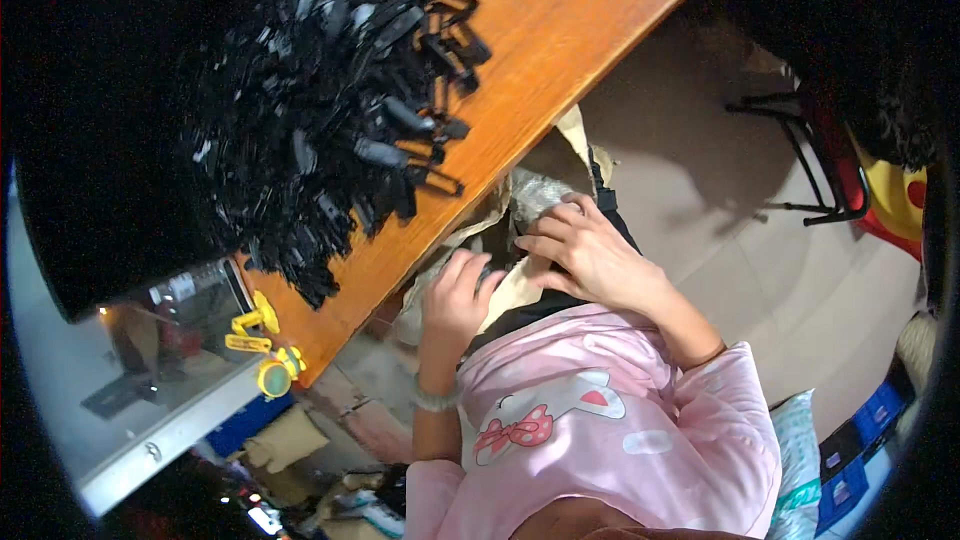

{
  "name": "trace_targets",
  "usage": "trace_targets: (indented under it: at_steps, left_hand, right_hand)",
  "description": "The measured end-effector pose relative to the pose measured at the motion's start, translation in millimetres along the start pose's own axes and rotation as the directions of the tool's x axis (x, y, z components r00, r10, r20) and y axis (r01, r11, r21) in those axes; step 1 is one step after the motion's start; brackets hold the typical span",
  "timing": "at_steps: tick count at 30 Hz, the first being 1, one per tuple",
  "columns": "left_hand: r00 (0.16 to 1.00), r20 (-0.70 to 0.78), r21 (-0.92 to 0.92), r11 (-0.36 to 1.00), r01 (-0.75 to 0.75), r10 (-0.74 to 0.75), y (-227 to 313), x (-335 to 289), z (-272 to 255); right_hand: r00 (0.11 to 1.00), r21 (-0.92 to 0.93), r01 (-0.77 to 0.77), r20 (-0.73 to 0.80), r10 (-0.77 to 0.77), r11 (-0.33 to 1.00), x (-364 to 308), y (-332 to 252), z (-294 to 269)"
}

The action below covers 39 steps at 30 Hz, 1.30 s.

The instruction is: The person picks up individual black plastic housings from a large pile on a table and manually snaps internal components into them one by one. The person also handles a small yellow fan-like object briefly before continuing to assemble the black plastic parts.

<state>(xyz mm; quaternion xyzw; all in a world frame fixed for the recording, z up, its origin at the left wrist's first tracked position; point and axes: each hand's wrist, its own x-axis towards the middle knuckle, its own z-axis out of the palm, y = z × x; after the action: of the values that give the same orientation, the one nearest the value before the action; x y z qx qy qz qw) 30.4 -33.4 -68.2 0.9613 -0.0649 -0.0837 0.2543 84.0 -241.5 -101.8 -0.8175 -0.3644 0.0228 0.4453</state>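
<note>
A beige sack (515, 292) with a clear plastic lining (537, 190) sits in my lap, below the edge of the table, its mouth gaping upward. My right hand (590, 252) bends over the near side of the sack, its fingers and thumb gripping the beige rim. At the left of the opening is my left hand (455, 302), fingers curled toward the thumb. Something small and dark shows by those fingertips, too little of it to name. On the table lies a big heap of black plastic buckle-like clips (340, 110), beyond both hands.
The orange-brown wooden table (560, 15) runs diagonally past my lap. A yellow toy-like item (262, 335) hangs at its left corner beside a glass-topped case (190, 410). To the right are a black-legged chair (815, 155) and a pale plastic package (797, 455).
</note>
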Motion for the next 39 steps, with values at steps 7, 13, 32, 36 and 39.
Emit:
trace_targets:
  at_steps: [7,13,32,36,39]
  left_hand:
    - [0.991,0.094,-0.273,0.955,0.114,-0.091,-48.2,16.7,27.9]
    - [0.946,-0.034,0.059,0.944,0.325,-0.323,-179.6,-5.2,64.4]
    - [0.82,-0.541,-0.145,0.939,-0.313,0.189,-9.7,2.0,-48.5]
    - [0.831,-0.542,0.049,0.992,-0.114,0.122,-1.6,48.8,-59.3]
    - [0.843,-0.527,0.233,0.972,0.027,0.103,-1.9,54.4,-54.3]
  right_hand:
    - [0.937,-0.008,0.272,0.232,-0.263,0.962,-14.1,-27.1,28.3]
    - [0.736,-0.02,0.427,0.588,-0.334,0.904,-16.9,-105.3,25.1]
    - [0.938,-0.418,-0.029,-0.324,-0.119,0.908,101.4,-55.2,4.3]
    - [0.944,-0.463,-0.121,-0.327,-0.042,0.878,99.3,-49.1,12.2]
    - [0.938,-0.384,-0.064,-0.339,-0.076,0.921,89.9,-48.3,8.9]
